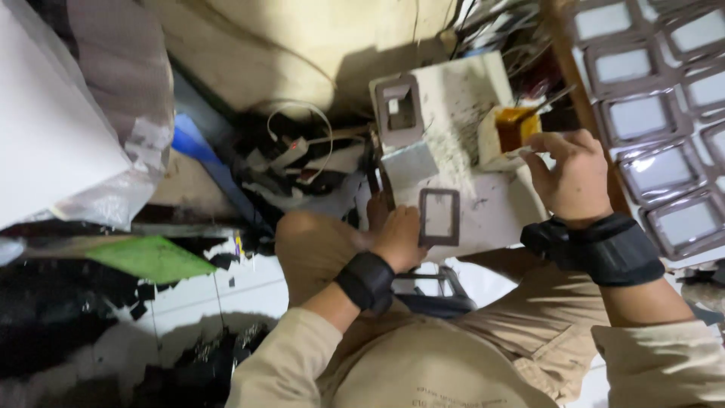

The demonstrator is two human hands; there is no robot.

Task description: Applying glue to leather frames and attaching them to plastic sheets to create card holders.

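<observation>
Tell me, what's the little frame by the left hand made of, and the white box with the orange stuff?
The small frame looks like dark matte card or plastic around a pale middle; I can't tell which. The white box looks like foam or plastic, chunky with dull walls. The orange stuff shines like glue or paint.

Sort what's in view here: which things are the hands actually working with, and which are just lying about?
In use:
- left hand on the small dark frame
- right hand at the tub of amber glue
- white work board
- second frame and grey block on the board
- finished frames laid out at right

Lying about:
- green sheet
- power strip with cable
- plastic-wrapped bundle
</observation>
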